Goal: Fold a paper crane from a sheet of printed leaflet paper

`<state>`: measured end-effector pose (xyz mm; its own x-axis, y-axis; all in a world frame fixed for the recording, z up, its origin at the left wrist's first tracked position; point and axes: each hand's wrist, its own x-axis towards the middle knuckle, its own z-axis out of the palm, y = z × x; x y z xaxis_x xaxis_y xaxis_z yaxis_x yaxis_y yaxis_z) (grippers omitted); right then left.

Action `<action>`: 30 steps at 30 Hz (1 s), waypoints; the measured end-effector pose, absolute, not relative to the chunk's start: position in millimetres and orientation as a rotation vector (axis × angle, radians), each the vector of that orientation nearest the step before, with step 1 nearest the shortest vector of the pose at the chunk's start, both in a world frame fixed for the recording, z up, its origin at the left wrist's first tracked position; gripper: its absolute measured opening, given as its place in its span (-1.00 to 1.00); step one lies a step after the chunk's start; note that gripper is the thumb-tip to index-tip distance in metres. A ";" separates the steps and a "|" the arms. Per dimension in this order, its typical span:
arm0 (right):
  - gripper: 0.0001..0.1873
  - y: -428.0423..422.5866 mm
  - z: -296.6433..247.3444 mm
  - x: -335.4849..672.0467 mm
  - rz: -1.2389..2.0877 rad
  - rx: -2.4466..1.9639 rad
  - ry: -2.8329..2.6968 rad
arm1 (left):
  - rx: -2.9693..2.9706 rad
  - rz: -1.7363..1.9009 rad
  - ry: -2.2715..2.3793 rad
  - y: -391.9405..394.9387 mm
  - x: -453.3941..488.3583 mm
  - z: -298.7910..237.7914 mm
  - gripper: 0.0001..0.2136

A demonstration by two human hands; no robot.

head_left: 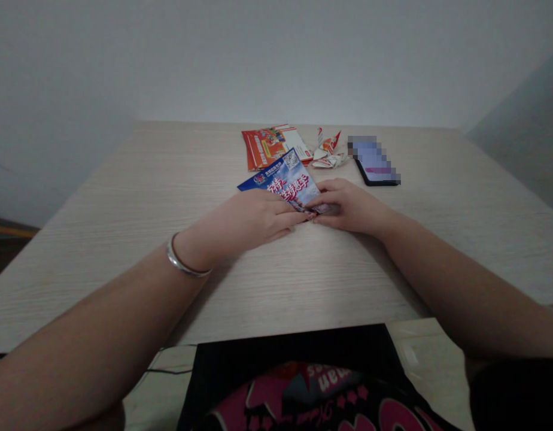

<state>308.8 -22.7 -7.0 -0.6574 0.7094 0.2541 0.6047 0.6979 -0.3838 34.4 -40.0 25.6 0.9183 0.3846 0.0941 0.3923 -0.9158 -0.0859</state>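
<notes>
A blue printed leaflet [298, 179] with pink-and-white lettering and a QR code lies at a slant on the table between my hands. My left hand [258, 218] reaches over its near left side, fingers closed together along the near edge. My right hand [348, 206] grips the near right corner, thumb and fingers pressed around it. The fingertips of both hands nearly meet at that edge. A bit of the paper there looks bent or folded, but the fingers hide most of it. A silver bangle [180, 260] circles my left wrist.
Behind the blue leaflet lies a stack of red-and-white leaflets [258, 149]. Beside it is a folded paper figure [328, 152] with pointed tips. A smartphone [375, 164], partly pixelated, rests to the right. The pale table [124, 197] backs onto a wall.
</notes>
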 end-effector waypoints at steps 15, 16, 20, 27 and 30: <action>-0.76 -23.8 -12.2 310.8 0.332 -0.999 -2.518 | -3.092 -0.009 -0.906 -26.3 23.9 17.1 -0.69; -0.76 -24.1 -12.5 311.1 0.333 -1.002 -2.514 | -3.071 0.036 -0.980 -27.5 25.2 20.8 -0.71; -0.78 -26.2 -10.4 310.0 0.342 -0.979 -2.502 | -3.036 -0.008 -1.156 -31.4 29.6 28.8 -0.73; -0.81 -28.3 -8.2 309.8 0.360 -0.996 -2.503 | -3.089 -0.398 -1.421 -29.9 33.8 20.8 -0.77; -0.81 -28.7 -7.6 309.9 0.362 -1.016 -2.509 | -2.993 -0.424 -1.556 -30.5 35.4 22.0 -0.80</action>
